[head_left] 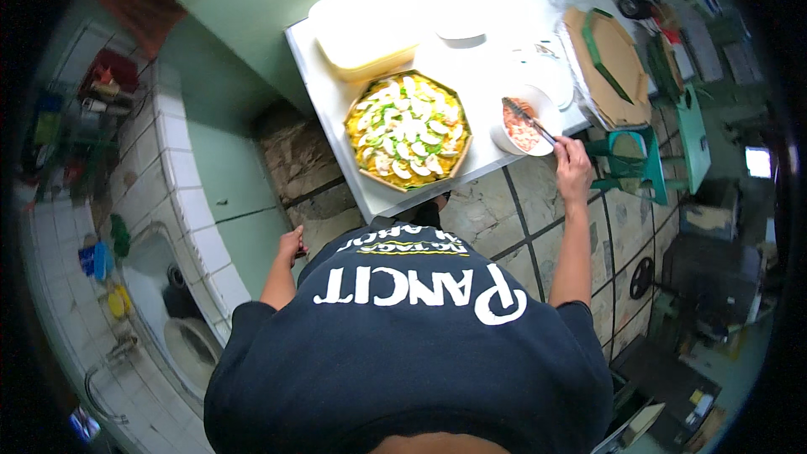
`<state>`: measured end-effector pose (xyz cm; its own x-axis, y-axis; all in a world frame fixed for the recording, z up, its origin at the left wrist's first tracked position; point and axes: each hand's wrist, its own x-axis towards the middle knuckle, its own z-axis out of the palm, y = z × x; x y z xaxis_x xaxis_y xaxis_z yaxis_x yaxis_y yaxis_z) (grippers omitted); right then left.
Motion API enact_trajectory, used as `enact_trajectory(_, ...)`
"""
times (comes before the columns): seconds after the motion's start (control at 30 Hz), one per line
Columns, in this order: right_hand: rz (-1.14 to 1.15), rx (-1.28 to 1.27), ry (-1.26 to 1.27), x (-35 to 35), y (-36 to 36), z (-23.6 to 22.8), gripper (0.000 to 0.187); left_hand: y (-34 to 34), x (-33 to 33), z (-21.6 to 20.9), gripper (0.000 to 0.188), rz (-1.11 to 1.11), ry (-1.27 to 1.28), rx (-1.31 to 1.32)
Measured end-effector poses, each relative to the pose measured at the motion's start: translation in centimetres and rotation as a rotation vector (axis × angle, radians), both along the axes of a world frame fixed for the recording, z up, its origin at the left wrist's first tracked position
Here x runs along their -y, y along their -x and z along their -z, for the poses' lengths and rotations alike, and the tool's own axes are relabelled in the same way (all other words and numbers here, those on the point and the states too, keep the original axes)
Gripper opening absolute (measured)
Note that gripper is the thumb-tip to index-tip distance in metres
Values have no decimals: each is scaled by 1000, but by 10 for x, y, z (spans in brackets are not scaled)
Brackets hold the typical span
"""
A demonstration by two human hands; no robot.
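One outstretched right hand (575, 170) has fingers (561, 150) around a dark utensil (533, 121); the left hand (290, 245) hangs low, grip unclear.

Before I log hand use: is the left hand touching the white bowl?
No, the left hand is beside the shirt, apart from the white bowl.

I saw the person's right hand (572, 166) grip a dark utensil (542, 129) that reached into a white bowl (502, 142) of pinkish food (523, 138) at the near edge of the white table (334, 136). Left of the bowl lay an octagonal tray (465, 156) of yellow food (376, 136) topped with white slices (418, 149) and chopped greens (430, 139), just beside a pale tub (370, 59), while the left hand (292, 244) hung low, apart from the table
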<state>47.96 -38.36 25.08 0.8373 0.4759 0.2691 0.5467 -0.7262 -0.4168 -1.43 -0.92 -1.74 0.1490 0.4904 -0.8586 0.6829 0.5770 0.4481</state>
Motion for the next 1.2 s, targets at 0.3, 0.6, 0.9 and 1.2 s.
enact_trajectory(0.3,-394,24,21,-75,103,40,17,1,-10,2,38,-4,-43,8)
enact_trajectory(0.6,-332,-162,-63,-55,82,34,17,-8,-5,8,37,20,-39,-2)
enact_trajectory(0.9,232,51,248,32,-40,21,23,-17,2,7,41,-12,-15,-28)
enact_trajectory(1.2,282,-2,440,31,-40,13,28,-29,-2,-5,40,2,-23,-29)
